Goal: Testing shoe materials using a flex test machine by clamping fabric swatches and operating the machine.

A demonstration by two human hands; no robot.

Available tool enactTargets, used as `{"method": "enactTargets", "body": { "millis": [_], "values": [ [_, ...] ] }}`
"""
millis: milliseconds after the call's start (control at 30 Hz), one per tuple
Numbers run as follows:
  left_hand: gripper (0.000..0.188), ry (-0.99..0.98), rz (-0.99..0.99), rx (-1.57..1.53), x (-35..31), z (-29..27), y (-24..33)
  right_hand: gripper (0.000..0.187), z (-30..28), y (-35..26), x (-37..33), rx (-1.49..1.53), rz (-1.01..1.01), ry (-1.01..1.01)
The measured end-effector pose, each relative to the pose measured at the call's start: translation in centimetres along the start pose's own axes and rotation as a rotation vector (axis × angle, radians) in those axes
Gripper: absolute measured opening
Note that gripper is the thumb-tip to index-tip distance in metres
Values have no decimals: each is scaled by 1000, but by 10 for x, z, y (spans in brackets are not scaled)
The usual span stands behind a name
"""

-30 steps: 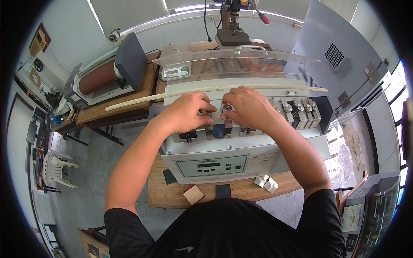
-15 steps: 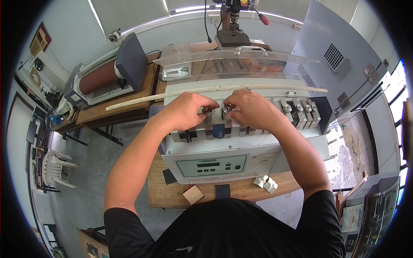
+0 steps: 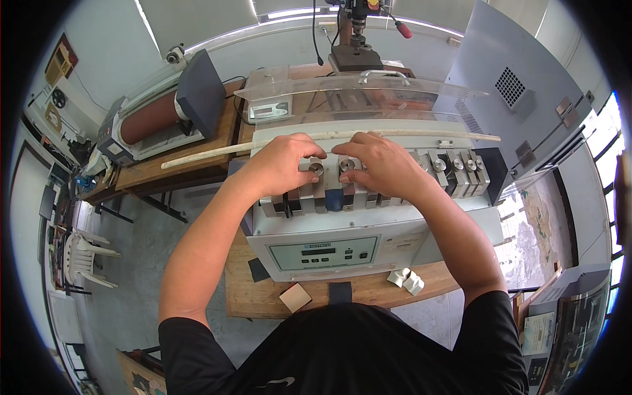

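On the bench machine [image 3: 408, 220], a row of metal clamps carries round silver knobs. My left hand [image 3: 284, 164] is at the left knob [image 3: 316, 169], thumb and fingers spread around it, the thumb close to its edge. Across from it, my right hand [image 3: 378, 163] curves around another knob [image 3: 346, 166] with its fingers apart; the thumb lies near the knob's front side. Whether either thumb touches metal is hard to tell. Between the two knobs a dark blue piece [image 3: 334, 199] hangs over the front of the clamps.
A clear hinged cover [image 3: 421, 85] stands raised behind the clamps, and a long pale rod [image 3: 217, 156] lies across the machine's back. Toward me on the wooden bench [image 3: 375, 296] are a tan square block [image 3: 295, 298], dark squares and white blocks [image 3: 413, 283]. A roller machine [image 3: 155, 118] sits left.
Both hands have loosened from around the knobs: the fingers have spread and lifted away, and the knob tops now show more fully. The machine and other things stay put.
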State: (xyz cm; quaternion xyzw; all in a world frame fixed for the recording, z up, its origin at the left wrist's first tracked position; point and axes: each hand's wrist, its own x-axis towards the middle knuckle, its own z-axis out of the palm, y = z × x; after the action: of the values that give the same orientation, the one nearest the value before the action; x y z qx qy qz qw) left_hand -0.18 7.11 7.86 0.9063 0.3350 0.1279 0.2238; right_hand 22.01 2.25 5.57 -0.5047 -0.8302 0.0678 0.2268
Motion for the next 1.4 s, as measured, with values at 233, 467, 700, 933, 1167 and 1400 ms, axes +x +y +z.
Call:
{"method": "enactTargets", "body": {
  "millis": [233,467,700,933,1167,1400],
  "values": [
    [39,-43,32,83,-2,-4,-9,34,-7,2,1,43,-61,-104],
    [36,-5,41,41,-1,2,1,33,-22,0,-1,-54,47,-192],
    [37,40,87,118,-2,-8,-10,15,-10,5,-6,95,16,-6],
    [32,97,73,172,5,9,1,30,-22,3,-1,-26,49,-108],
    [38,4,87,228,3,-8,-2,24,-3,11,-6,56,-73,71],
    [35,88,29,160,9,-10,6,33,-11,10,-1,-36,27,-9]
  ]
}}
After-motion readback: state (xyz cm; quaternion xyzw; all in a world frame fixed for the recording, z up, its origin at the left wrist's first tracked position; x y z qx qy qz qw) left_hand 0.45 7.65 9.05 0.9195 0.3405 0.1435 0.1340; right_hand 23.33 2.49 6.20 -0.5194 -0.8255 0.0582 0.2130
